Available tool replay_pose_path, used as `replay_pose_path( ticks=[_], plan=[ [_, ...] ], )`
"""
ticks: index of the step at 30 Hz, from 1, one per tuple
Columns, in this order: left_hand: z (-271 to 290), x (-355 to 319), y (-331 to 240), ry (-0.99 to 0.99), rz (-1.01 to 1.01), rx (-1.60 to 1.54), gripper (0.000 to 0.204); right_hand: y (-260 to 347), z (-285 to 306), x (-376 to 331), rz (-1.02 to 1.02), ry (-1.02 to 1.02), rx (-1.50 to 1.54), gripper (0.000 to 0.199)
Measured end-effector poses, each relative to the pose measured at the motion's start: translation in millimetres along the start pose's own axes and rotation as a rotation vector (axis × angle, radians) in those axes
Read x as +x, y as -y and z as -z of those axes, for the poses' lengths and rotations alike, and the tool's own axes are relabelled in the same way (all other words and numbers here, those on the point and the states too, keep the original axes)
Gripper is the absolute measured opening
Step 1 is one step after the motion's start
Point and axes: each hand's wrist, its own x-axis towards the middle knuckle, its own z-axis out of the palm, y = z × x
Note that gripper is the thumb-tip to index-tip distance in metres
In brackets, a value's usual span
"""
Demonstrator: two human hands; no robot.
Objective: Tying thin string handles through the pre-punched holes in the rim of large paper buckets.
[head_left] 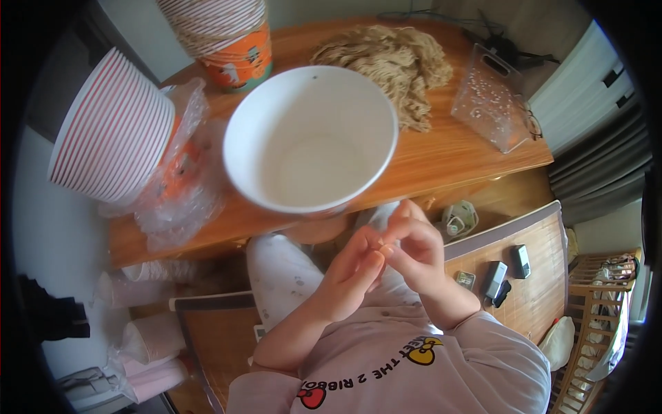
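Note:
My left hand (352, 269) and my right hand (418, 252) meet over my lap, just off the table's near edge. Both are closed in a pinch, thumbs and fingertips together. Something tiny and pale may be between the fingertips, too small to make out. Closest to them on the table, a large white paper bucket (265, 155) stands with its wide mouth toward me and only white inside. Behind it to the right lies a loose heap of tan crinkled strands (386, 62).
At left, a stack of white-rimmed paper buckets (114, 131) leans in clear plastic wrap (179, 214). Another orange stack (238, 58), wound with tan strands, stands behind. A clear speckled plastic board (489, 100) sits at the wooden table's (448, 155) right end. Dark handheld devices (494, 279) lie lower right.

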Motion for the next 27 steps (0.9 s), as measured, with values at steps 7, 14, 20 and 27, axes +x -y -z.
replay_pose_path(
  ticks=[7, 14, 20, 27],
  plan=[
    [14.6, -34.4, -17.5, -0.125, 0.009, -0.115, 0.021, -9.2, -41.9, 3.7, -0.275, 0.191, 0.634, 0.012],
    [24.2, -45.3, -14.1, -0.115, -0.036, -0.185, 0.018, -8.0, -53.4, 10.4, -0.349, 0.267, 0.713, 0.010],
    [23.9, -48.3, -17.9, -0.153, -0.178, 0.098, 0.015, -8.5, -52.9, 9.1, -0.508, 0.210, 0.956, 0.010],
    [24.5, -44.4, -24.7, -0.129, -0.300, 0.229, 0.009, -6.6, -48.4, 15.6, -0.376, 0.291, 0.892, 0.025]
  ],
)
